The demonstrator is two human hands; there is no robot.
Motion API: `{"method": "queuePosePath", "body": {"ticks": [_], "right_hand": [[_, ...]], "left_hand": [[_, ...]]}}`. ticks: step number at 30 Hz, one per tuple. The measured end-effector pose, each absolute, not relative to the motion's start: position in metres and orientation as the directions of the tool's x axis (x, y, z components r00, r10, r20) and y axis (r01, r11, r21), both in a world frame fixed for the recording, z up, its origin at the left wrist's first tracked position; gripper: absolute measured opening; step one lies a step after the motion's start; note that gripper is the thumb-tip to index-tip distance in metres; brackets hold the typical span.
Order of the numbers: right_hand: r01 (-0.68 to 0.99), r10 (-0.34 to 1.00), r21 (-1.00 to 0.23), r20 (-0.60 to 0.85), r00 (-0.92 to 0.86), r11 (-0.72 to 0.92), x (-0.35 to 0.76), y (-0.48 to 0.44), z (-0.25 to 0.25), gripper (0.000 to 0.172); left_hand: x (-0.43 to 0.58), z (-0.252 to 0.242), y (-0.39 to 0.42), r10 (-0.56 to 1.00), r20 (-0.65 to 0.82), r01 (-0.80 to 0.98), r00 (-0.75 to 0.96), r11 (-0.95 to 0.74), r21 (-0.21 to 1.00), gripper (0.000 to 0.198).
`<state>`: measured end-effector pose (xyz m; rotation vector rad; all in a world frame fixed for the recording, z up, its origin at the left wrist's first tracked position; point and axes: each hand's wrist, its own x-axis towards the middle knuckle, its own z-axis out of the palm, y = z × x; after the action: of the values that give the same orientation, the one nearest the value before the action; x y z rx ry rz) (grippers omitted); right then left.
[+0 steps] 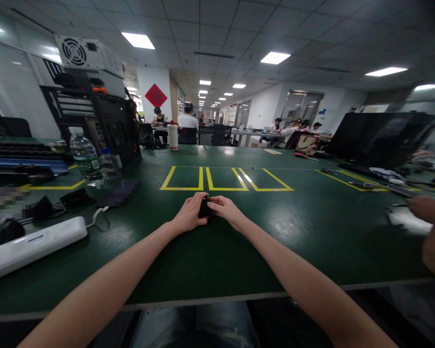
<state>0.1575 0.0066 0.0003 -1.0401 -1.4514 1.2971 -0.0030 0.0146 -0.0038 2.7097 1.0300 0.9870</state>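
Observation:
Both my arms reach out over a dark green table. My left hand and my right hand meet in the middle, fingers closed from both sides on a small black object that rests just above the tabletop. I cannot make out what the object is. Just beyond my hands, three boxes of yellow tape are marked on the table.
At left lie a white power strip, a water bottle and a black computer case. A white cup stands far back. Another person's hand is at the right edge, near tools and a black panel. People sit at distant tables.

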Motion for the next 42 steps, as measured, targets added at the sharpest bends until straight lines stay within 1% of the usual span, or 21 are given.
{"method": "queuePosePath", "body": {"ticks": [2,6,8,13,18,21,23,26,30,33,37,40,42], "right_hand": [[0.034,0.966,-0.995,0.084,-0.243,0.095,0.158,0.004,0.002,0.030],[0.049,0.944,-0.975,0.195,-0.266,0.215,0.159,-0.001,0.008,0.029],[0.048,0.935,-0.967,0.228,-0.273,0.250,0.159,-0.003,0.009,0.028],[0.046,0.948,-0.976,0.196,-0.252,0.214,0.157,-0.003,0.010,0.024],[0.030,0.972,-0.992,0.111,-0.207,0.119,0.156,0.003,0.005,0.032],[0.036,0.968,-0.996,0.072,-0.242,0.083,0.157,0.005,0.003,0.030],[0.046,0.960,-0.994,0.087,-0.268,0.103,0.158,0.003,0.005,0.029],[0.049,0.948,-0.982,0.165,-0.274,0.185,0.158,-0.002,0.009,0.032],[0.065,0.945,-0.969,0.216,-0.246,0.238,0.157,-0.005,0.012,0.026],[0.064,0.948,-0.971,0.208,-0.241,0.229,0.157,-0.002,0.010,0.026],[0.062,0.965,-0.982,0.161,-0.208,0.177,0.158,0.005,0.004,0.032],[0.054,0.962,-0.989,0.119,-0.246,0.137,0.159,0.006,0.001,0.031],[0.038,0.953,-0.989,0.130,-0.275,0.146,0.159,0.004,0.001,0.031]], "left_hand": [[-0.003,-0.004,0.015,0.620,0.543,0.568,0.566,-0.771,0.289,0.060],[-0.003,-0.004,0.014,0.621,0.544,0.566,0.564,-0.771,0.293,0.060],[-0.003,-0.004,0.015,0.619,0.548,0.566,0.563,-0.772,0.291,0.060],[-0.002,-0.007,0.017,0.615,0.553,0.570,0.562,-0.772,0.280,0.063],[-0.002,-0.008,0.018,0.619,0.548,0.580,0.563,-0.768,0.272,0.063],[-0.003,-0.007,0.017,0.620,0.545,0.579,0.564,-0.768,0.274,0.062],[-0.003,-0.006,0.016,0.620,0.545,0.578,0.565,-0.768,0.275,0.062],[-0.003,-0.006,0.016,0.616,0.545,0.576,0.569,-0.771,0.270,0.062],[-0.003,-0.007,0.017,0.613,0.550,0.574,0.567,-0.773,0.270,0.062],[-0.003,-0.008,0.019,0.614,0.549,0.570,0.567,-0.774,0.276,0.063],[-0.003,-0.009,0.019,0.619,0.547,0.576,0.564,-0.769,0.277,0.063],[-0.003,-0.008,0.019,0.617,0.549,0.578,0.564,-0.770,0.270,0.062],[-0.003,-0.008,0.018,0.614,0.552,0.578,0.564,-0.771,0.266,0.061]]}}
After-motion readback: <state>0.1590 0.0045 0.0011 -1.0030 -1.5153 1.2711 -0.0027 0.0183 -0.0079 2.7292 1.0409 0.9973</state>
